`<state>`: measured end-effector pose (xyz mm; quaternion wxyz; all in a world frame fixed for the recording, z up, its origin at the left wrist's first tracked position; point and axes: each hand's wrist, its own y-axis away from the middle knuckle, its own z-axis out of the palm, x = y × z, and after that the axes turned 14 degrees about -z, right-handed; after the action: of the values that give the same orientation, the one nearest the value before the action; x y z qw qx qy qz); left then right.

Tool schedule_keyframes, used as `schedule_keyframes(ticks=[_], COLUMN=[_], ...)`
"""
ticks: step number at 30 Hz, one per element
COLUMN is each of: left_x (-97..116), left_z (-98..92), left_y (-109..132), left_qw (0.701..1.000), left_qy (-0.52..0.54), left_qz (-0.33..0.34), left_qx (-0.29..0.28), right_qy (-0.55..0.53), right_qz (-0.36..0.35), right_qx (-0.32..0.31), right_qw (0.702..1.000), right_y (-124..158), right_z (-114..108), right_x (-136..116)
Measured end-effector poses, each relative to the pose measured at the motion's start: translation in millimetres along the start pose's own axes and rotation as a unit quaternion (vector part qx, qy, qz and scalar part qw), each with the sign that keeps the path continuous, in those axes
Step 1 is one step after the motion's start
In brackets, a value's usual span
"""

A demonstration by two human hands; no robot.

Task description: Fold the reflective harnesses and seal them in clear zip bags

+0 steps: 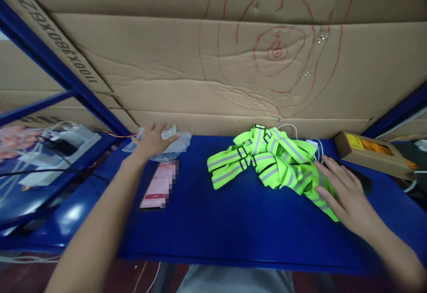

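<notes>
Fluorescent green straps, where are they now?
The straps lie right of centre in the head view, on the blue table, with the right hand at their right end.

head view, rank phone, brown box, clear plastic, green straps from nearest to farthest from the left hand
1. Clear plastic: right under the left hand.
2. Phone: just below that hand in the picture.
3. Green straps: off to its right.
4. Brown box: far right.

Lit phone (156, 187), windowed carton (372, 158), red-ringed cardboard panel (233, 62)
</notes>
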<state>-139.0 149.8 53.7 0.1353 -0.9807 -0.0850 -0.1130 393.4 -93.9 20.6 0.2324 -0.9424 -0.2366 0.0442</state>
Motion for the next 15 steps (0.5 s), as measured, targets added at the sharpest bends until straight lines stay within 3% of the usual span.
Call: schedule_keyframes(ticks=[2, 3, 5, 7, 10, 15], left_x=[17.7, 29.5, 55.6, 80.4, 105.4, 110.7], left_z=[-1.2, 0.2, 6.7, 17.3, 35.8, 49.5], left_y=[25.2, 40.4, 72.8, 102.5, 131.2, 149.2], left_qw=[0.997, 0.995, 0.979, 0.961, 0.939, 0.938], left_qy=[0.039, 0.065, 0.100, 0.091, 0.068, 0.055], left_qz=[-0.002, 0.054, 0.180, 0.246, 0.300, 0.296], left_qx=[0.060, 0.057, -0.007, -0.084, -0.155, -0.172], right_qy=[0.000, -0.010, -0.030, -0.045, -0.058, -0.055], right_qz=[0.020, 0.021, 0.018, 0.017, 0.007, -0.015], right_qx=[-0.015, -0.026, -0.042, -0.047, -0.053, -0.058], right_qw=[1.000, 0.999, 0.999, 0.998, 0.997, 0.997], right_y=[21.9, 28.4, 32.8, 29.2, 19.2, 4.2], right_z=[4.0, 8.2, 18.0, 26.3, 33.0, 41.4], right_x=[10.6, 11.9, 8.4, 1.0, -9.6, -20.6])
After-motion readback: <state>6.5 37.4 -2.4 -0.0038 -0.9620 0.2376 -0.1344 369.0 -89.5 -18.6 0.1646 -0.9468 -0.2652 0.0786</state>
